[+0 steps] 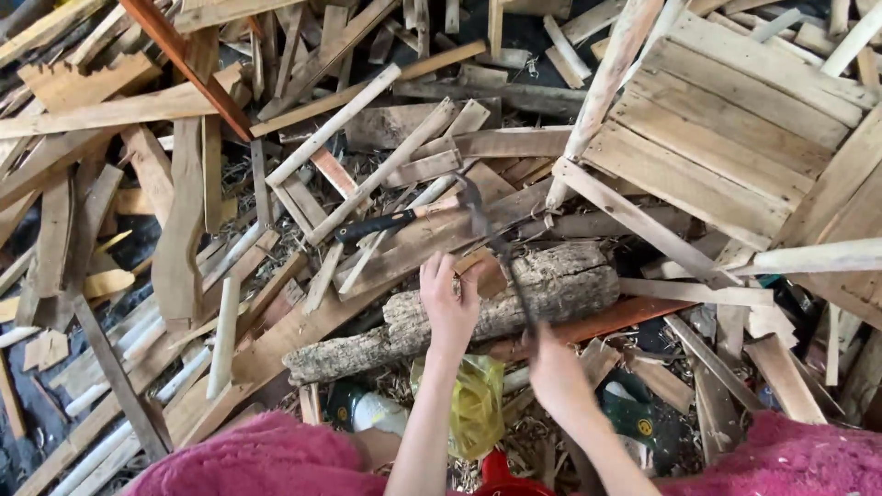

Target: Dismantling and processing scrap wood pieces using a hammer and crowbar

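while the left hand (pixel 447 298) grips a wood scrap (pixel 480 272), a yellow bag (pixel 478 404) lies below.

Scrap-strewn floor (pixel 37 418) under bark-covered log (pixel 459 317), loose wooden slats (pixel 184 230), pallet (pixel 735 129).

At the centre of the frame lies a log (pixel 478 308) of rough, cracked, matt grey bark, and the small wood block (pixel 480 269) on it, pinched by the left hand (pixel 448 303), is pale, dry and unfinished. The blade (pixel 496 248) swung by the right hand (pixel 556 377) looks like dull dark metal, while the hammer (pixel 390 223) left of centre has a matt black rubbery grip. Bare sawn slats (pixel 726 129) fill the upper right; a thin, glossy yellow plastic bag (pixel 478 404) sits at the bottom, between fuzzy pink cloth.
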